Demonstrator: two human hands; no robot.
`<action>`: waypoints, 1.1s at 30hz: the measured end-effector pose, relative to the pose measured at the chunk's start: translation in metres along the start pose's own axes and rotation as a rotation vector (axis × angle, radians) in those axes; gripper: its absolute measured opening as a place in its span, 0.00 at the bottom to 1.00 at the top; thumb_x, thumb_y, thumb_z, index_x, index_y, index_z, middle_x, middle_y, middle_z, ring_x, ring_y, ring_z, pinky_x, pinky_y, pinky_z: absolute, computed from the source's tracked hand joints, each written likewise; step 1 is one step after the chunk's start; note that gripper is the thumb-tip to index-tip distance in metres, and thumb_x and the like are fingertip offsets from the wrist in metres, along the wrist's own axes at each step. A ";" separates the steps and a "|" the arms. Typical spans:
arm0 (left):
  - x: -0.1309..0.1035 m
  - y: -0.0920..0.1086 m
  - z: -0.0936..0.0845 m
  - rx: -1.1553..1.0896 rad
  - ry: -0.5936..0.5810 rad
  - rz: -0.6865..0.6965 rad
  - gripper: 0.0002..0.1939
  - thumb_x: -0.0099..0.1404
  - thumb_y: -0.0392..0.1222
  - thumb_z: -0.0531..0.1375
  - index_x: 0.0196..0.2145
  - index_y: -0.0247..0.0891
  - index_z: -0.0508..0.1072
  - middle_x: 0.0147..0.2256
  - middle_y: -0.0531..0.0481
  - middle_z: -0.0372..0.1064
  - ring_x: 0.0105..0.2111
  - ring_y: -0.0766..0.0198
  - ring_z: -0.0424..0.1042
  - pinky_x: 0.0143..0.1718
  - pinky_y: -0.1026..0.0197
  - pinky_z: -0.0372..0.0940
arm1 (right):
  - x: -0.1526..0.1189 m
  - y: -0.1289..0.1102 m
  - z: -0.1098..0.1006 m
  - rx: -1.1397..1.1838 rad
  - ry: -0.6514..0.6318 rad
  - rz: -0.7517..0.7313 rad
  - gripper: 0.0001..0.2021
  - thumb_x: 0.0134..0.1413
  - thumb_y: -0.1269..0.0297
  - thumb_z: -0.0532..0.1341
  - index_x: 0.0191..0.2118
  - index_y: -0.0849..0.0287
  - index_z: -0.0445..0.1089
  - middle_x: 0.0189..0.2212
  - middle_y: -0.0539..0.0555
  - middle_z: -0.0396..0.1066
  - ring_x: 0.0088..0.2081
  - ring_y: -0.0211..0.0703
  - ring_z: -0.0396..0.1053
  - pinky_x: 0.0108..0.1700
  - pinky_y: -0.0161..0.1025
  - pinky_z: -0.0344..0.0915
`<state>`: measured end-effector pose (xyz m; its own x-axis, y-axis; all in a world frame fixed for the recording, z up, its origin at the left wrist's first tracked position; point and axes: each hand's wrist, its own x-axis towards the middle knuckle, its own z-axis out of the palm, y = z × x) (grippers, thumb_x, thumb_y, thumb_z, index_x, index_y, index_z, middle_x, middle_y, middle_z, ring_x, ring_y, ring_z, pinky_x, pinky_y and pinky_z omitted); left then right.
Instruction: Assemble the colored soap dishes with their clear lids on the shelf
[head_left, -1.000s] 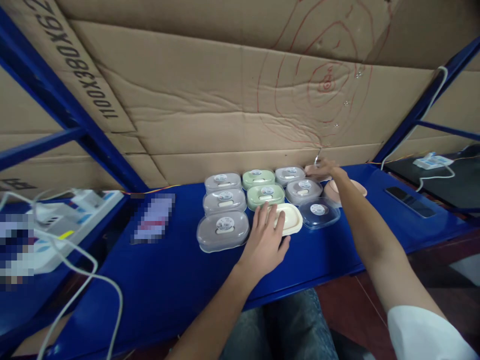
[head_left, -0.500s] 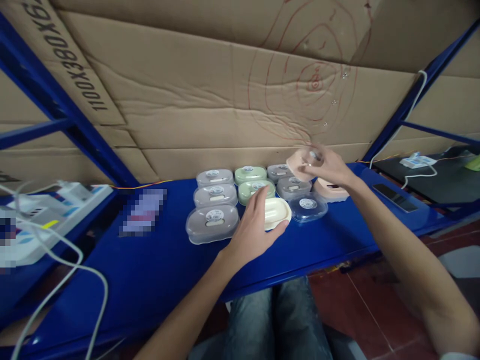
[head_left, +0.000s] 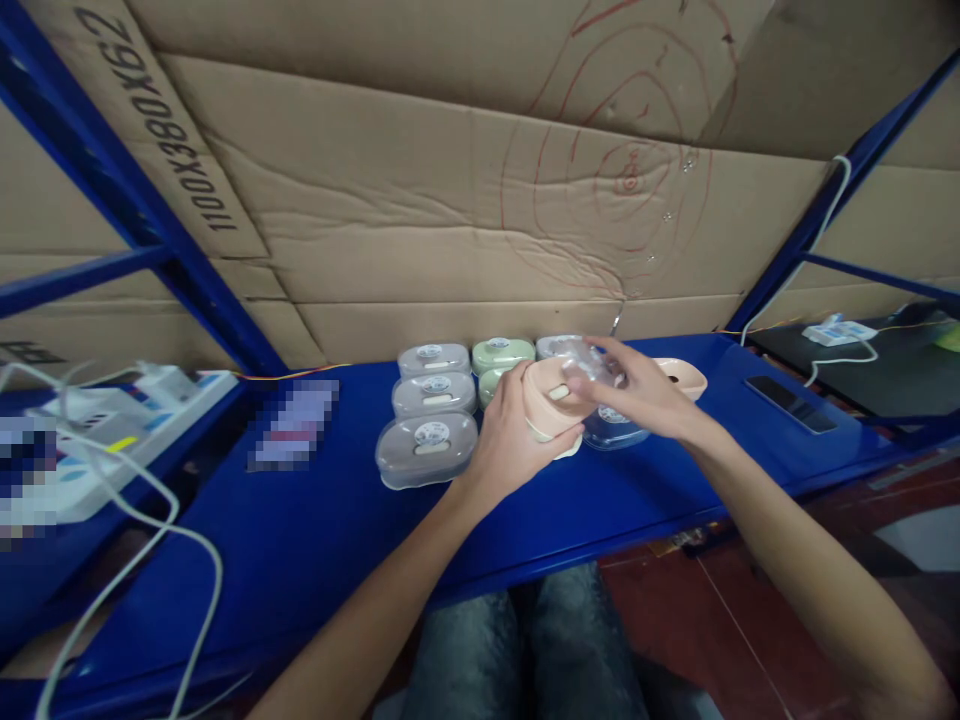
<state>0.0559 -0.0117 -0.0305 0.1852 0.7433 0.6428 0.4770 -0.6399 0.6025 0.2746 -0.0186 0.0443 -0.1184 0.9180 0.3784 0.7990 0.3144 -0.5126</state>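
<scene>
My left hand (head_left: 506, 430) is wrapped round a cream soap dish (head_left: 568, 446), which shows only at its lower edge. A peach soap dish part (head_left: 551, 400) with a pale slot sits over the cream dish, against my left fingers. From the right, my right hand (head_left: 645, 390) grips the peach part, and a clear plastic piece (head_left: 585, 362) shows under its fingers. Behind and below my right hand is a dark clear-lidded soap box (head_left: 616, 432). Another peach soap dish part (head_left: 684, 378) lies on the blue table just beyond my right wrist.
Grey soap boxes (head_left: 427, 448) stand in a column on the left, with green ones (head_left: 502, 352) beside them. A phone (head_left: 791, 402) lies on the blue table (head_left: 360, 560) at right. Power strips and white cables (head_left: 214, 590) are at left; a cardboard wall (head_left: 390, 200) rises behind.
My right hand has brought the peach part left and down from above the boxes, onto the cream dish. My left hand stays round the dish. The view has shifted slightly.
</scene>
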 end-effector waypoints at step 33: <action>0.005 -0.016 -0.005 -0.027 0.089 -0.015 0.45 0.58 0.48 0.78 0.66 0.43 0.61 0.63 0.36 0.70 0.65 0.40 0.72 0.66 0.37 0.68 | -0.059 0.059 0.064 -0.786 0.186 0.090 0.45 0.69 0.27 0.50 0.70 0.64 0.67 0.62 0.77 0.68 0.59 0.76 0.64 0.58 0.65 0.67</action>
<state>0.0451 0.0010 -0.0346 0.1002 0.7331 0.6727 0.4553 -0.6349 0.6242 0.2908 -0.0385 -0.0575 0.0105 0.8549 0.5187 0.9895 -0.0835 0.1177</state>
